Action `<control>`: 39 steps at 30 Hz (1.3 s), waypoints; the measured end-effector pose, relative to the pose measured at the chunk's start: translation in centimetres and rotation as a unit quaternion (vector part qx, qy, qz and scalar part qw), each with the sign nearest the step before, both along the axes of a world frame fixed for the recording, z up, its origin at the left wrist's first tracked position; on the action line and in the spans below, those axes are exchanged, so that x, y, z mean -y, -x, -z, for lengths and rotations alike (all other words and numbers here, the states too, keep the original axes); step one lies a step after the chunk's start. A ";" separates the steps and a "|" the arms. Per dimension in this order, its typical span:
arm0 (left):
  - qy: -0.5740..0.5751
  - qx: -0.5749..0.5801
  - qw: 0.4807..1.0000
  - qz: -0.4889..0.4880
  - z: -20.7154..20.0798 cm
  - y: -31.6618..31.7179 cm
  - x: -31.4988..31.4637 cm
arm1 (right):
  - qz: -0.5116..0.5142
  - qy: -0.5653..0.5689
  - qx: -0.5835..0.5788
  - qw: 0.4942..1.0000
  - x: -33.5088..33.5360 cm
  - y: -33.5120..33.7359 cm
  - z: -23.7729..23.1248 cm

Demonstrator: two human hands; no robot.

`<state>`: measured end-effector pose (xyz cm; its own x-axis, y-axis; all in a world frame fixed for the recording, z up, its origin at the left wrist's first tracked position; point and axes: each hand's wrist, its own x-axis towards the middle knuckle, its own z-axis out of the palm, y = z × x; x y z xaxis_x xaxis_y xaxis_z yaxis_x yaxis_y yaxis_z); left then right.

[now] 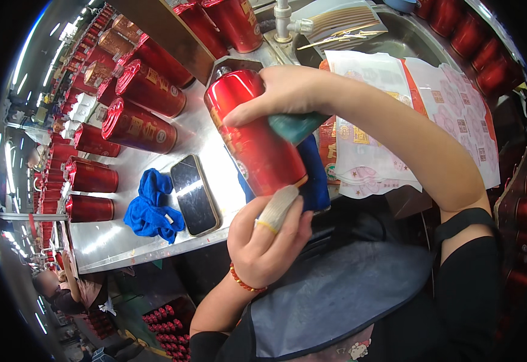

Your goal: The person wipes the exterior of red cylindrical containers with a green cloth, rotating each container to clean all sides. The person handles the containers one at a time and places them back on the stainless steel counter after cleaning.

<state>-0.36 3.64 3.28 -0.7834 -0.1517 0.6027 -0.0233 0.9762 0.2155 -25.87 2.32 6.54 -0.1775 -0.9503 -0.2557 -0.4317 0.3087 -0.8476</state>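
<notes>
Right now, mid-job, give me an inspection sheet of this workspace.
Surface: metal worktop, bright with reflections.
Job's things: red bottle, tilted; teal cloth or pad under the right hand.
Clutter: smartphone, screen dark; crumpled blue cloth beside it; printed paper sheets.
Hands: right hand grips the bottle; left hand, one finger covered, at its lower end, grip partly hidden.
Cables: nothing seen.
Surroundings: sink with tap; standing red bottles; co-worker at lower left.
</notes>
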 end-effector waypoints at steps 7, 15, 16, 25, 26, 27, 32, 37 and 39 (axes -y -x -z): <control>0.076 0.023 0.995 -0.068 0.2 3.1 1.6 | 0.052 0.047 -0.037 0.997 -1.9 1.0 0.0; -0.308 -0.102 0.942 -0.084 4.8 -0.6 1.5 | 0.019 0.002 0.231 0.973 -3.6 2.0 2.7; -0.240 -0.085 0.962 -0.095 4.4 -1.0 1.4 | 0.006 -0.001 0.266 0.964 -3.0 2.1 3.3; -0.039 -0.127 0.991 -0.020 4.4 -2.1 1.1 | 0.048 0.073 0.264 0.961 -1.2 -0.8 2.6; -0.013 -0.118 0.993 -0.011 4.3 -2.1 1.2 | 0.038 0.030 0.193 0.980 -1.3 -1.0 0.7; -0.008 -0.116 0.993 -0.004 4.3 -1.9 1.3 | 0.040 0.046 0.169 0.984 -1.2 -1.7 0.2; -0.018 -0.102 0.994 0.019 3.6 -2.0 1.7 | 0.029 0.026 0.105 0.994 -0.8 0.4 0.7; -0.027 -0.094 0.995 0.032 3.0 -1.6 1.8 | 0.039 -0.004 0.209 0.977 -1.2 0.8 2.0; 0.002 -0.060 0.996 0.068 2.1 -1.3 2.3 | 0.034 -0.001 0.157 0.987 -0.9 0.3 1.1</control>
<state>0.94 1.34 1.20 -0.7191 -0.0461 0.6933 0.1355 0.9693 0.2050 -26.14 3.19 5.39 -0.1518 -0.9386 -0.3097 -0.1269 0.3292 -0.9357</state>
